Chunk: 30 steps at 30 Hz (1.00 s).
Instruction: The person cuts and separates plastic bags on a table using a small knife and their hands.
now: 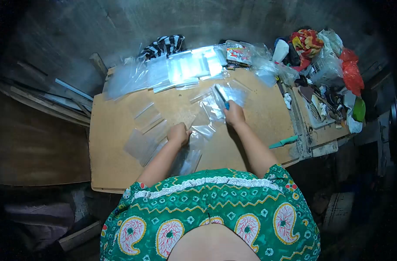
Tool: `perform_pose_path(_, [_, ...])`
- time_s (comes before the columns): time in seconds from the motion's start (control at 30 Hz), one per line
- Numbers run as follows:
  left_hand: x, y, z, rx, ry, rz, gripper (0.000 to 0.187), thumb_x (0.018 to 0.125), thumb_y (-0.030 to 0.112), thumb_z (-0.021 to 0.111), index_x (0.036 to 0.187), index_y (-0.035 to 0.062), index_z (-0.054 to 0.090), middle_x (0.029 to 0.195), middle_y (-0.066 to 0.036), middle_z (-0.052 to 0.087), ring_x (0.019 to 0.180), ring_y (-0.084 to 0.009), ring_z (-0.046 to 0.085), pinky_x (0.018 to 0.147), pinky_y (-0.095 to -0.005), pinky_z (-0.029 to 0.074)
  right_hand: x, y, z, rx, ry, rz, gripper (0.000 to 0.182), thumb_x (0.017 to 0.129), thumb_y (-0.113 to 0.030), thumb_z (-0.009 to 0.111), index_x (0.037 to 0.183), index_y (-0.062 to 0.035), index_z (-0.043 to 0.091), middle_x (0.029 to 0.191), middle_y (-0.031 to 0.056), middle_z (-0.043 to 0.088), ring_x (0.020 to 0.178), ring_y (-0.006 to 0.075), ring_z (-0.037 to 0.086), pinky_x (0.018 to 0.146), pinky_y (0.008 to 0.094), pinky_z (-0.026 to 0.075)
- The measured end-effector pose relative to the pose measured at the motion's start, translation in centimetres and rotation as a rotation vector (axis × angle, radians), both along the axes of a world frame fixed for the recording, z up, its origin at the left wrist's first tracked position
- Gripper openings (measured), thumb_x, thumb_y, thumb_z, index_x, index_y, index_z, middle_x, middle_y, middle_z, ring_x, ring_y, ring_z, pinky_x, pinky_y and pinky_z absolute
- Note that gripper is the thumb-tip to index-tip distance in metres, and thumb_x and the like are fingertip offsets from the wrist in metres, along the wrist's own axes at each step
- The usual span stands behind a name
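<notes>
Right hand: fingers closed around the handle of a blue-handled knife, blade pointing away from the body, over clear plastic bags at mid-table. Left hand: fingers curled, at the near bags, left of the knife; cannot tell whether any film is pinched. More bags lie around and under the left forearm. A green-handled knife rests near the right edge of the wooden tabletop. Larger clear plastic sheets lie stacked along the far edge.
</notes>
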<state>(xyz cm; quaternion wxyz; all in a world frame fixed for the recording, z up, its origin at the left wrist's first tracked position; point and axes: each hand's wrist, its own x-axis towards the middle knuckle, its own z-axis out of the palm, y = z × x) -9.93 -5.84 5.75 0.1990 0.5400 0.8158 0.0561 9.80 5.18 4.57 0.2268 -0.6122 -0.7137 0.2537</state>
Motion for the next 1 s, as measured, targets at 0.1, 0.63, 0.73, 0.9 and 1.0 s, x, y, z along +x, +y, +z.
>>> perform_pose_path(0.1, [-0.2,0.2,-1.1,-0.006,-0.06,-0.052,0.026,0.071,0.03,0.058,0.075,0.0043,0.055,0.077,-0.016,0.058,0.074,-0.0323,0.055,0.064,-0.039,0.043,1.8,1.2,-0.4,0.217,0.011,-0.143,0.032,0.067,-0.025,0.061,0.087,-0.0023,0.051,0.073,0.0191,0.055,0.069,0.0354,0.054,0.063,0.0404,0.042])
perform_pose_path(0.63, [0.2,-0.9,0.2,0.189,-1.071,0.246,0.012,0.077,0.014,0.052,0.076,0.0029,0.046,0.068,-0.006,0.055,0.056,-0.0141,0.056,0.051,-0.0243,0.045,-1.4,-6.2,-0.6,-0.351,0.816,0.159,0.03,0.072,-0.014,0.059,0.095,0.0014,0.048,0.075,0.0082,0.057,0.065,0.0108,0.055,0.058,0.0237,0.044])
perform_pose_path(0.73, [-0.1,-0.2,2.1,0.128,-1.22,0.207,0.015,0.077,0.015,0.054,0.083,0.0031,0.049,0.072,-0.007,0.057,0.057,-0.0134,0.056,0.051,-0.0234,0.045,-1.3,-6.6,0.0,-0.247,0.739,0.211,0.024,0.073,-0.01,0.054,0.094,0.0,0.049,0.069,0.007,0.058,0.06,0.0095,0.053,0.056,0.024,0.043])
perform_pose_path(0.9, [-1.2,1.3,2.8,0.058,-1.176,-0.011,0.016,0.079,0.016,0.054,0.09,0.0037,0.054,0.074,-0.006,0.059,0.055,-0.0101,0.055,0.047,-0.0194,0.041,-1.1,-6.9,-0.7,-0.247,0.785,0.214,0.018,0.074,-0.008,0.051,0.091,-0.0031,0.05,0.066,0.0038,0.058,0.057,0.0081,0.051,0.052,0.0221,0.04])
perform_pose_path(1.0, [-0.8,1.2,2.7,0.151,-1.097,-0.077,0.012,0.078,0.011,0.052,0.088,0.0038,0.055,0.072,-0.004,0.058,0.054,-0.01,0.055,0.046,-0.0192,0.04,-0.5,-6.8,-0.2,-0.281,0.854,0.213,0.019,0.073,-0.006,0.05,0.092,-0.0032,0.049,0.068,0.0039,0.058,0.058,0.0083,0.051,0.053,0.0219,0.04])
